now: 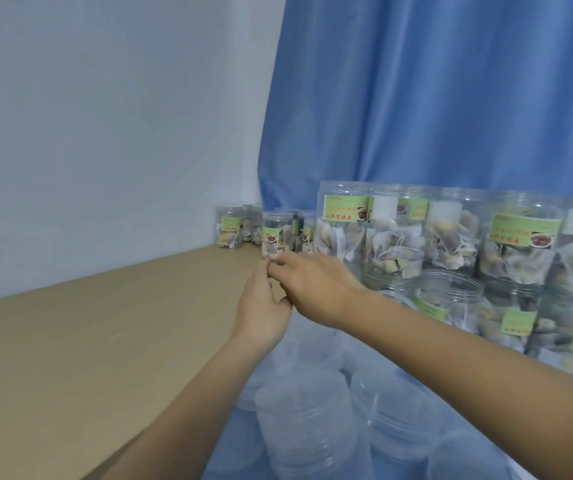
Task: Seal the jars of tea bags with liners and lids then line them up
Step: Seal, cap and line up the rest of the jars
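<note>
In the head view, both hands reached to the far end of the tan bench (88, 341), where it meets the white wall (105, 116) and the blue curtain (451, 98). The left hand (262, 315) and the right hand (316, 285) met with fingertips together at the base of a small labelled jar (274, 233); whether either actually gripped it, or how far the fingers were curled, could not be told. That jar stood near the far edge, just in front of other small jars (231, 226) by the corner. It looked like the lining-up step: nudging the jar low at its base, with both hands square to it, would likely keep it upright and flush with its neighbours. The jars were clear, ribbed plastic cylinders with green paper labels, holding crumpled white mesh tea bags. Larger filled jars (396, 233) crowded the right, and translucent round lids (302, 403) lay stacked below the arms.
</note>
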